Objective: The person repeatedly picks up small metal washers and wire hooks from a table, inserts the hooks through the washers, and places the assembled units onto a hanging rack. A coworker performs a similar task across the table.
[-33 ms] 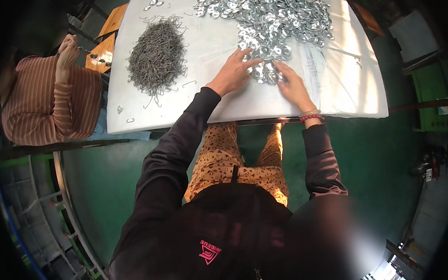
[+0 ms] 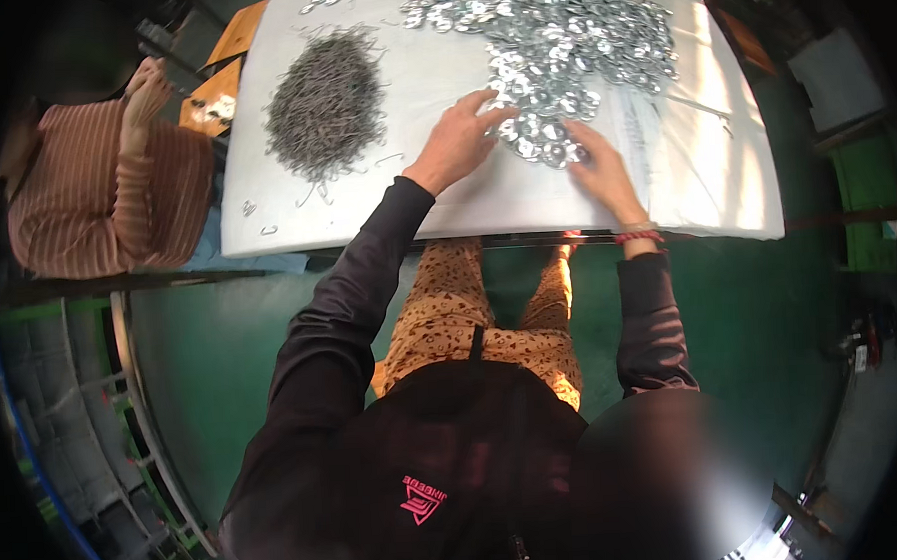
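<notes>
Small shiny metal discs with a raised or holed middle [image 2: 549, 55] lie in a wide heap on the white tabletop [image 2: 445, 205], and a small cluster of them [image 2: 541, 141] spills toward me. My left hand [image 2: 460, 141] is at the left side of that cluster, fingers spread and reaching to its edge, with nothing seen in them. On the cluster's right side, my right hand [image 2: 602, 171] has its fingers stretched out and apart, the tips beside or touching the nearest discs. Its palm side is hidden.
A pile of grey bent wire hooks [image 2: 326, 105] lies left of my left hand, with a few stray hooks [image 2: 268, 231] near the front edge. A person in a striped top [image 2: 114, 184] sits at the left beside a wooden surface [image 2: 210, 100]. A few discs [image 2: 318, 0] lie far left.
The whole view has shifted slightly. My left hand has drawn a little to the left and my right hand a little to the right, so they are farther apart around the disc cluster.
</notes>
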The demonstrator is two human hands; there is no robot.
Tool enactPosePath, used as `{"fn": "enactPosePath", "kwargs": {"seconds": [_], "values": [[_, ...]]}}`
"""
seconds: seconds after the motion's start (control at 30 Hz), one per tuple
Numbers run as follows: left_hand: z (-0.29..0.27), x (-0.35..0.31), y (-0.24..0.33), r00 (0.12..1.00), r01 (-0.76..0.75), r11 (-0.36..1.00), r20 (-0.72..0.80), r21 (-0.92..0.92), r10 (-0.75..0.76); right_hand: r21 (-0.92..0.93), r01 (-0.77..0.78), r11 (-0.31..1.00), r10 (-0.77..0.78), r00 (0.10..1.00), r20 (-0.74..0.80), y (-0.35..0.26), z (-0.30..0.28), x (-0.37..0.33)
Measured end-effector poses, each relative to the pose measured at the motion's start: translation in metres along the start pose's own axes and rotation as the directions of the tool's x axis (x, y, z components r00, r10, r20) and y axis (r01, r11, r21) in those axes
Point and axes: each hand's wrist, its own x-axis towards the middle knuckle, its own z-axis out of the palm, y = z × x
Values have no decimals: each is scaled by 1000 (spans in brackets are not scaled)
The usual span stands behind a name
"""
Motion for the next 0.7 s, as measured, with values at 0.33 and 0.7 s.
{"fn": "enactPosePath", "kwargs": {"seconds": [0.33,0.7], "values": [[-93,-99,-64,888,457,885,-97,90,-449,-290,-124,949,78,983,-164,10,23,9],[-46,-104,-58,919,386,875,-34,293,-394,521,-391,759,446,895,23,-47,7,-17]]}}
